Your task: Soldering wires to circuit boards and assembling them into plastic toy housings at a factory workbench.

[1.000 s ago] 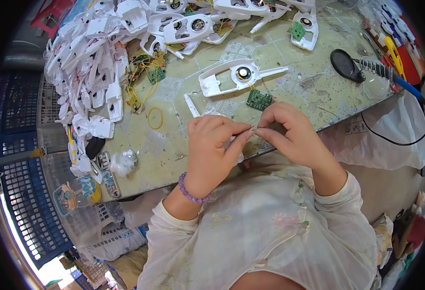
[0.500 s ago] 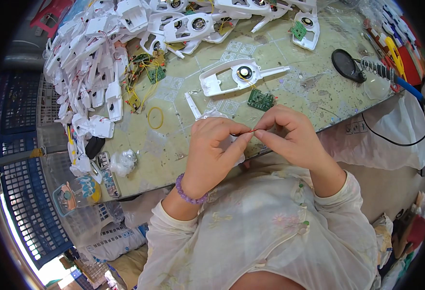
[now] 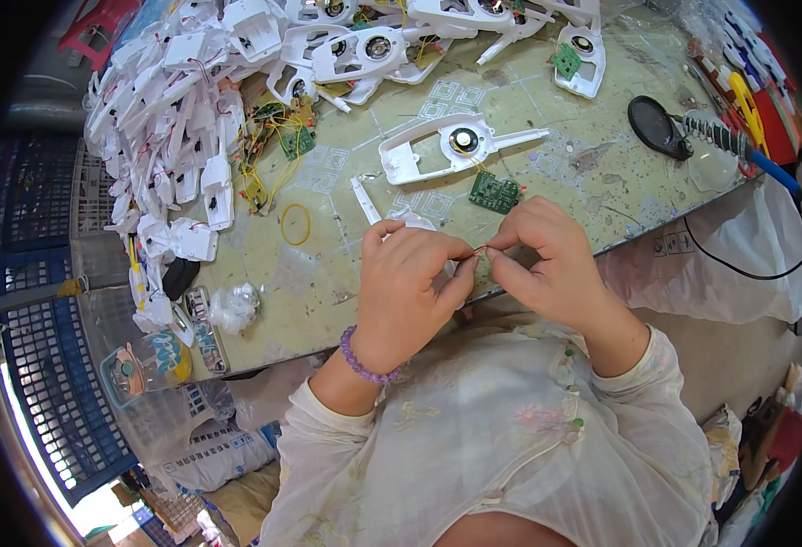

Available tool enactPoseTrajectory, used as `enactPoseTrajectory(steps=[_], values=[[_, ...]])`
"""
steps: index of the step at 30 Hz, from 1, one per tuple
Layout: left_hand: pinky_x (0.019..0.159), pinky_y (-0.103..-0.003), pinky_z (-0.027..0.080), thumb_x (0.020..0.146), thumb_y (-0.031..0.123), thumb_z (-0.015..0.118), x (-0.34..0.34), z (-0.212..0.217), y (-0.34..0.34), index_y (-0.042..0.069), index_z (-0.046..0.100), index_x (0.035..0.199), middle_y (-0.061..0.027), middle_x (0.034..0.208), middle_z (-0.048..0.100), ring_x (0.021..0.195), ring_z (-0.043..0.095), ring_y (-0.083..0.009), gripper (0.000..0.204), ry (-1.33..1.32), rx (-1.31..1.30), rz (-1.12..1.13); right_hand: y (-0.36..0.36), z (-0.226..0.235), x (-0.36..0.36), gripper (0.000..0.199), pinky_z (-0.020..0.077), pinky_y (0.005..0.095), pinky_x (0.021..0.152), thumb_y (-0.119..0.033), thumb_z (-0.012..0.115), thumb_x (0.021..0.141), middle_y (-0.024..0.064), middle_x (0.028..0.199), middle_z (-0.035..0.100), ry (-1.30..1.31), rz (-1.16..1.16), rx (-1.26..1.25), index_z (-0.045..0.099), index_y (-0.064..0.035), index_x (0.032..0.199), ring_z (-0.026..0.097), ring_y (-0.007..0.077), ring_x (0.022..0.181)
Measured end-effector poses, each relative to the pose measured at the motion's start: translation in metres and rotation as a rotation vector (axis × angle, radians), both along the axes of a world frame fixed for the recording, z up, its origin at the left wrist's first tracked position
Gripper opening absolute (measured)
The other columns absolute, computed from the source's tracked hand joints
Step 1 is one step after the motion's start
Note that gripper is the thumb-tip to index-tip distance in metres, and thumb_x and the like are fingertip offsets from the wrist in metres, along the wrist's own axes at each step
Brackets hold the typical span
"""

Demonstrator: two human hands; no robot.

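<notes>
Close to the table's near edge, my left hand pinches a thin red wire between thumb and fingertips. My right hand is closed on the same wire from the other side, so the fingertips almost meet. A white plastic piece with a narrow arm lies partly hidden behind my left hand. Just beyond my hands is a green circuit board, joined by a thin wire to a white plastic housing with a round speaker in it.
White plastic parts are heaped at the left, beside circuit boards with yellow wires. More housings lie at the back. A soldering iron rests at the right near a black round dish. A yellow rubber band lies left of my hands.
Both hands stay together on the wire, with small shifts of the fingers. My right index finger has lifted slightly. The things on the table lie as before.
</notes>
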State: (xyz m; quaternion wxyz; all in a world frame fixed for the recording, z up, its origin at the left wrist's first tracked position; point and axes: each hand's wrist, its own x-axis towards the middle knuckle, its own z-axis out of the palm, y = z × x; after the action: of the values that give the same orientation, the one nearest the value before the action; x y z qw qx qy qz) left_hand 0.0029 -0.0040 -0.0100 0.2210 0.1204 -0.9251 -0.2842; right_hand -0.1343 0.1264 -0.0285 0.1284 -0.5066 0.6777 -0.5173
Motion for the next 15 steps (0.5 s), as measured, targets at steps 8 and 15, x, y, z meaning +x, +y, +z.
enactPoseTrajectory(steps=[8,15], values=[[0.083,-0.036,0.037,0.073,0.012,0.072,0.001,-0.002,-0.004,0.012,0.069,0.081,0.0001,0.074,0.061,0.074,0.058,-0.019,0.009,0.069,0.044,0.068,-0.002,0.002,-0.009,0.017,0.0462,0.0385,0.073,-0.009,0.071,0.07,0.0107,0.083,0.059,0.081,-0.084,-0.033,0.063,-0.0038,0.084,0.055,0.0307,0.079],[0.082,-0.035,0.037,0.073,0.013,0.074,0.002,-0.001,-0.007,0.013,0.07,0.081,0.0006,0.075,0.061,0.075,0.057,-0.0182,0.009,0.017,-0.015,0.048,-0.017,-0.002,-0.027,0.039,0.0432,0.0387,0.085,-0.016,0.075,0.07,0.0105,0.099,0.059,0.467,-0.116,0.199,0.061,-0.0048,0.105,0.054,0.0298,0.099]])
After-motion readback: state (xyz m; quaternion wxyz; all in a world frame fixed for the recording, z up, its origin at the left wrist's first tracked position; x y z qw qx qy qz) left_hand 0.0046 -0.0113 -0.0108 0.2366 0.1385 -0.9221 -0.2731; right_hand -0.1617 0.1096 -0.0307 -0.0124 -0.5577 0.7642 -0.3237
